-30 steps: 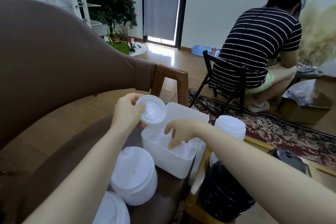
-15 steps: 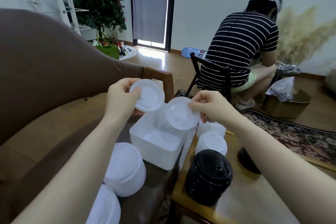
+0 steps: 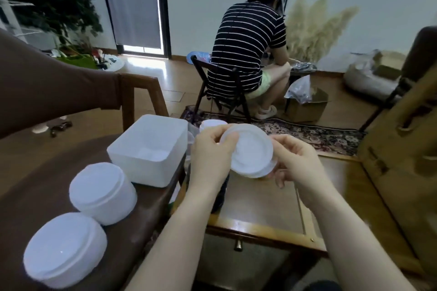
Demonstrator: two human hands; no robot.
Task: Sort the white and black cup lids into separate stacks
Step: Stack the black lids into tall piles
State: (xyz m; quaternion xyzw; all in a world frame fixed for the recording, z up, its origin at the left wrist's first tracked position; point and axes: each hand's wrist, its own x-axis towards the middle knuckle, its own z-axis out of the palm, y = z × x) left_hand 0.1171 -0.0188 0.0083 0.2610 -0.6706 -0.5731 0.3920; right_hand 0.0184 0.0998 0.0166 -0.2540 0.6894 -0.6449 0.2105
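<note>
Both hands hold white cup lids [image 3: 251, 151] pressed together in front of me, above the wooden table [image 3: 260, 208]. My left hand [image 3: 210, 153] grips their left rim and my right hand [image 3: 295, 160] grips the right rim. Two stacks of white lids [image 3: 101, 192] [image 3: 63, 249] stand on the brown seat at the lower left. Another white stack [image 3: 211, 124] peeks out behind my left hand. The black lid stack [image 3: 221, 192] is mostly hidden under my left wrist.
A white plastic bin [image 3: 149, 149] sits on the brown seat [image 3: 35, 172] beside the table. A person in a striped shirt sits on a folding chair [image 3: 220, 92] with their back to me. A patterned rug, a cardboard box [image 3: 307, 106] and a wooden cabinet [image 3: 402, 149] lie beyond.
My two hands, each holding a white lid, have come together over the table and the lids now sit one on the other. The view has swung right.
</note>
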